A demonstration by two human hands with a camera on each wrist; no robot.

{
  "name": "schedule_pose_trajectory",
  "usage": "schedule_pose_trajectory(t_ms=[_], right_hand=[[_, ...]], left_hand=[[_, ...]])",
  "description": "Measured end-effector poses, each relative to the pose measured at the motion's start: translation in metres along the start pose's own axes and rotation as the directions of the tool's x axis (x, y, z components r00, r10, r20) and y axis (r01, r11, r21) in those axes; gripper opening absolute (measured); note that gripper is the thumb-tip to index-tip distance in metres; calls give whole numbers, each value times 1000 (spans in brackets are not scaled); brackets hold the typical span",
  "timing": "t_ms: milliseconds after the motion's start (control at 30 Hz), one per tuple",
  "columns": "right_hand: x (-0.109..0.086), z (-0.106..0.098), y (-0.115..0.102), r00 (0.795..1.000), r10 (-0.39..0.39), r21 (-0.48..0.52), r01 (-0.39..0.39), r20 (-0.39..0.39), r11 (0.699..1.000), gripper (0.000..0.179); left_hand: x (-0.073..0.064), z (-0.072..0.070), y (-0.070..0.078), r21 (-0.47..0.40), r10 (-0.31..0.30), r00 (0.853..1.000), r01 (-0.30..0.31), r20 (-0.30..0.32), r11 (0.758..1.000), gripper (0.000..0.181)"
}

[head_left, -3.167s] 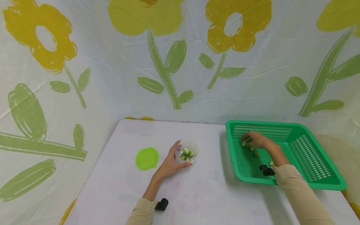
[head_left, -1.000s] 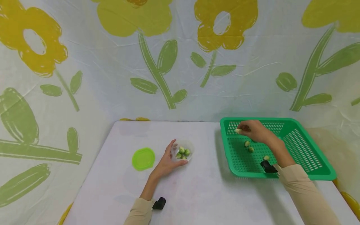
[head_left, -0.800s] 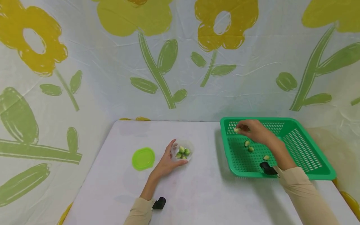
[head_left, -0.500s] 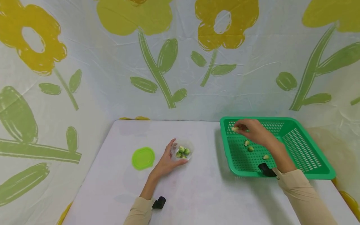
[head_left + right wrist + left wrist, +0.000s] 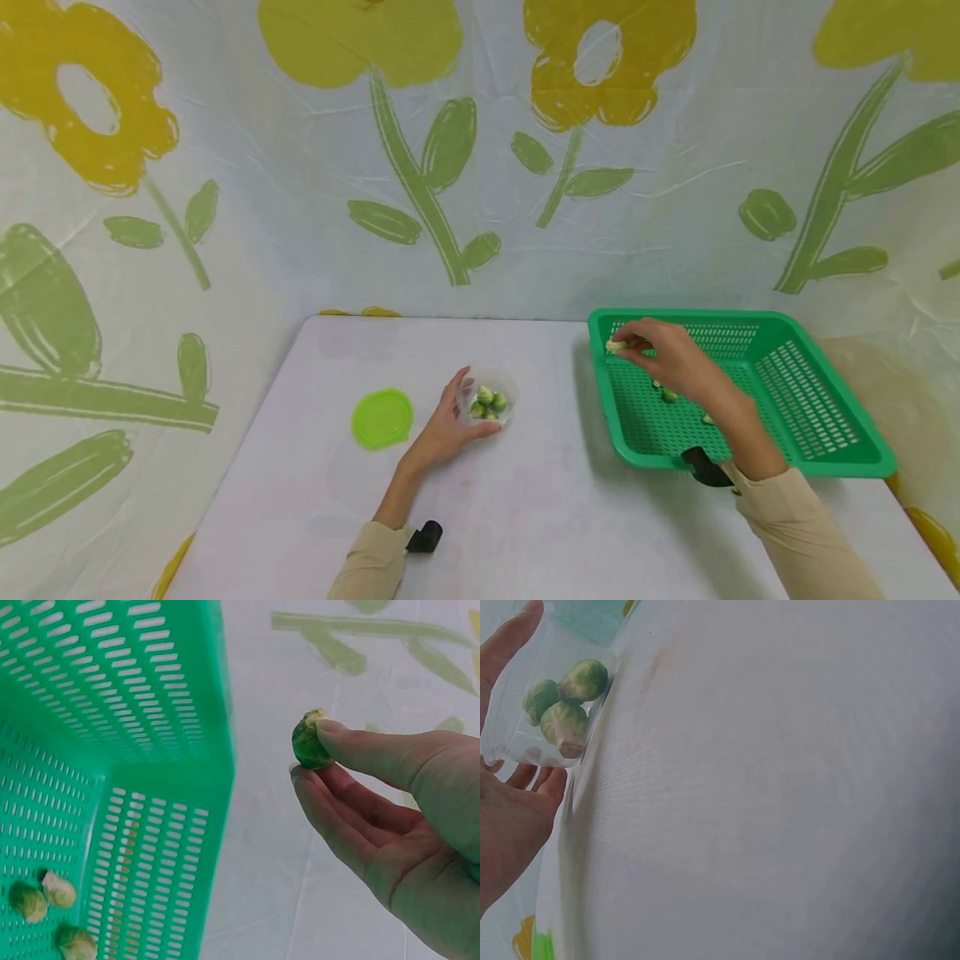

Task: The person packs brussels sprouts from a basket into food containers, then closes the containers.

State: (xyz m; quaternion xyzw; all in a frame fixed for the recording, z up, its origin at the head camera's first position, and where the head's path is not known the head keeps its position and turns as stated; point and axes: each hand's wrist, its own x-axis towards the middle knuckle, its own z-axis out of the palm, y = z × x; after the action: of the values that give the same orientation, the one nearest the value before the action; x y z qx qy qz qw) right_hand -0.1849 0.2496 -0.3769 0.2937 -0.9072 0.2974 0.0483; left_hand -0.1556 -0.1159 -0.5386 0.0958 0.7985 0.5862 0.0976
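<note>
My right hand (image 5: 678, 362) pinches a Brussels sprout (image 5: 616, 346) between thumb and fingertips, above the left wall of the green plastic basket (image 5: 847, 417). The right wrist view shows this small green sprout (image 5: 309, 742) at the fingertips, outside the basket's side. Three more Brussels sprouts lie on the basket floor, one of them a loose sprout (image 5: 669, 396) below the hand. On the table my left hand (image 5: 446, 429) holds a clear plastic container (image 5: 471, 392) from its left, thumb in front and fingers behind. Several Brussels sprouts (image 5: 564, 724) sit inside the container.
A bright green lid (image 5: 382, 418) lies flat on the white table (image 5: 510, 517), left of the container. Behind the table hangs a flower-print cloth (image 5: 315, 142). The basket stands at the table's right side, its rim high around the sprouts.
My right hand has picked the sprout from the basket floor, risen, and moved left to the basket's left rim. The left hand keeps its hold on the container in place.
</note>
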Motion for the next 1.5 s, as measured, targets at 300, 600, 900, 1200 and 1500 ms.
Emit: schedule_pose_trajectory(t_ms=[300,600,900,1200,1500], right_hand=[[0,15,-9,997,-55,27,56,-50,998,19],[1,32,-20,993,-76,59,82,-90,995,21],[3,50,-29,987,-81,93,94,-136,991,22],[10,71,-37,988,-45,145,67,-149,987,22],[19,92,-45,989,-21,156,44,-146,987,23]], left_hand=[[1,0,0,3,1,1000,-1,1,1000,111],[1,1,-2,2,-5,1000,5,0,1000,111],[0,2,0,-2,-12,1000,12,-4,1000,110],[-1,2,1,11,-24,1000,24,-13,1000,110],[1,3,-3,4,-27,999,27,-19,1000,108]])
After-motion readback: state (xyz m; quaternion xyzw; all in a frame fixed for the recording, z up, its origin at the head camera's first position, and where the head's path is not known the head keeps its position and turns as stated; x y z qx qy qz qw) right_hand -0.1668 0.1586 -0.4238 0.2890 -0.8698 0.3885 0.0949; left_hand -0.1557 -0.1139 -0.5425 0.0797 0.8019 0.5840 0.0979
